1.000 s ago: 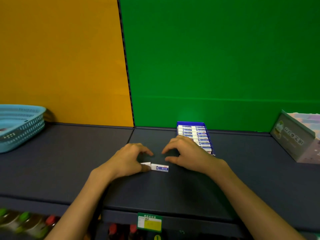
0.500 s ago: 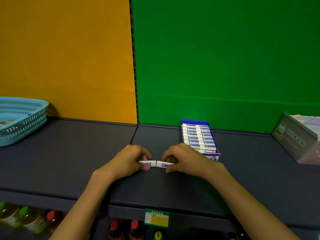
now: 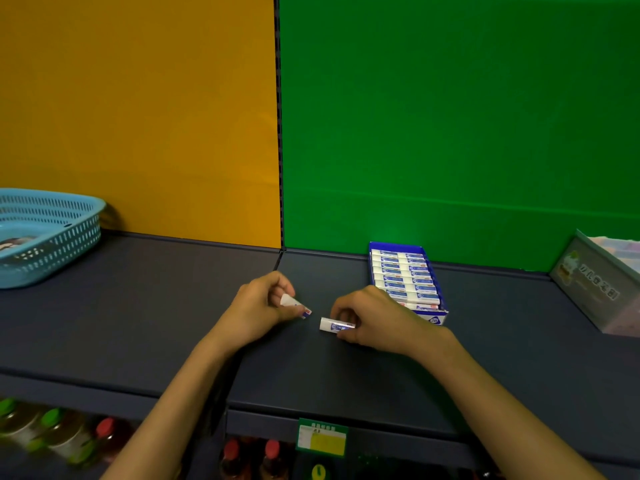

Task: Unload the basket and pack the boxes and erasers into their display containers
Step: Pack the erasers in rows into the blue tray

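Two erasers are in the hands above the dark shelf (image 3: pixel 138 306), slightly apart from each other. The right-hand eraser (image 3: pixel 335 324) sticks out at 9 o'clock from the right hand (image 3: pixel 375 320), pinched between thumb and curled fingers; its long axis runs roughly 3 to 9 o'clock, the white end free and the other end hidden inside the grip. The left-hand eraser (image 3: pixel 295 305) is pinched by the curled fingers of the left hand (image 3: pixel 261 306), its long axis tilted from 10 to 4 o'clock, the blue-and-red end poking out toward 4 o'clock; its middle is partly covered by the fingers. Whether either eraser touches the shelf cannot be told.

At 1 o'clock from the right hand, just beside it, stands the blue display box (image 3: pixel 440 319), filled with rows of erasers lying crosswise; the hand hides its near left corner. At far 3 o'clock a pale green box (image 3: pixel 585 289) is cut off by the frame edge, its print blurred. At far 9 o'clock sits the light blue basket (image 3: pixel 65 244), also cut off, its contents hard to make out.
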`<act>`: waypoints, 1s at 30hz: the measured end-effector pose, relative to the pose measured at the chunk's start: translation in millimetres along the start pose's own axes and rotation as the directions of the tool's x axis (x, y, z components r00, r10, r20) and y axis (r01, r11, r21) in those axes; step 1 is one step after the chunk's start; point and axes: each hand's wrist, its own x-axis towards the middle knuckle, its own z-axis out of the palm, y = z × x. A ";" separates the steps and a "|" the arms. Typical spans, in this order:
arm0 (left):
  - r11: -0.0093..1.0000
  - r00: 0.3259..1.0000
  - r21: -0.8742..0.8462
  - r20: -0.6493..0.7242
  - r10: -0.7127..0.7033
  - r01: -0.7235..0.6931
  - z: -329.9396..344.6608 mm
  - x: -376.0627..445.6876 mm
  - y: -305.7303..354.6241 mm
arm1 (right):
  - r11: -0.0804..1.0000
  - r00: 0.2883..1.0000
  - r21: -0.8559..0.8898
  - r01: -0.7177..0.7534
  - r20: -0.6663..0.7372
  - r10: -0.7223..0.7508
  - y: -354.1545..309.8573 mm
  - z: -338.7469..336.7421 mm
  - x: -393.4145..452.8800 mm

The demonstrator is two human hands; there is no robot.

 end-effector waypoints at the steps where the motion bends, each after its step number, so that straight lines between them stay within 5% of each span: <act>1: 1.000 1.000 0.021 0.000 -0.004 0.004 0.8 -0.4 -2.6 | 1.000 1.000 -0.014 0.007 0.002 -0.007 -0.2 0.0 0.6; 12: 0.938 0.993 0.325 0.023 0.117 -0.118 3.2 3.3 -14.8 | 0.995 1.000 -0.097 0.012 -0.021 -0.014 0.2 0.7 5.3; 20: 0.777 0.970 0.585 0.088 0.225 -0.233 13.3 9.6 -6.4 | 0.995 0.989 -0.094 -0.014 -0.149 0.000 2.3 -12.6 1.8; 30: 0.802 0.882 0.414 0.004 0.472 -0.431 44.7 22.6 43.4 | 0.964 0.955 -0.156 -0.217 -0.236 0.177 51.9 -52.1 -28.1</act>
